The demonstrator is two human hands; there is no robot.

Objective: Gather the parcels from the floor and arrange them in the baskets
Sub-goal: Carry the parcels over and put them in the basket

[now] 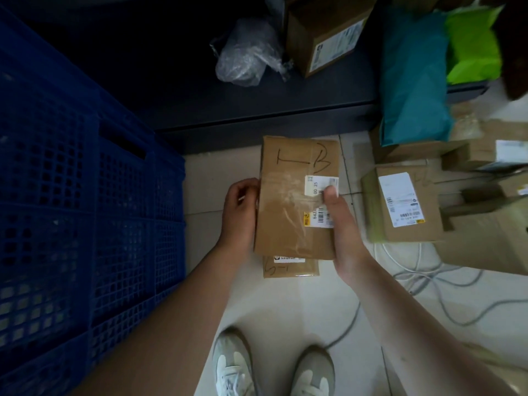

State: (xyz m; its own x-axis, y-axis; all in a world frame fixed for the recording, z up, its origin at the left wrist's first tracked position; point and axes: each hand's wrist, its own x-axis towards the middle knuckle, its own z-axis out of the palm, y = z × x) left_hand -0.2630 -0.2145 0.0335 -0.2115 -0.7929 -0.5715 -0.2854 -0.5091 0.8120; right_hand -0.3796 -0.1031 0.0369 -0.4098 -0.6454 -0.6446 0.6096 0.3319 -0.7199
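I hold a flat brown cardboard parcel (pixel 288 178) marked "TB" above the tiled floor, between both hands. My left hand (pixel 240 210) grips its left edge with curled fingers. My right hand (pixel 341 224) grips the right edge, thumb pressed on the white label. A smaller brown parcel (pixel 290 267) shows just under the held one; whether it lies on the floor or is held too, I cannot tell. A tall blue plastic basket (pixel 85 210) stands close on the left. Another labelled box (pixel 405 204) sits on the floor to the right.
A dark low shelf (pixel 257 110) runs across the back with a clear plastic bag (pixel 245 52) and a cardboard box (pixel 323 32). Teal (pixel 414 81) and green (pixel 474 44) mailer bags and more boxes (pixel 485 155) crowd the right. Grey cables (pixel 428 281) trail over the floor. My shoes (pixel 274 370) are below.
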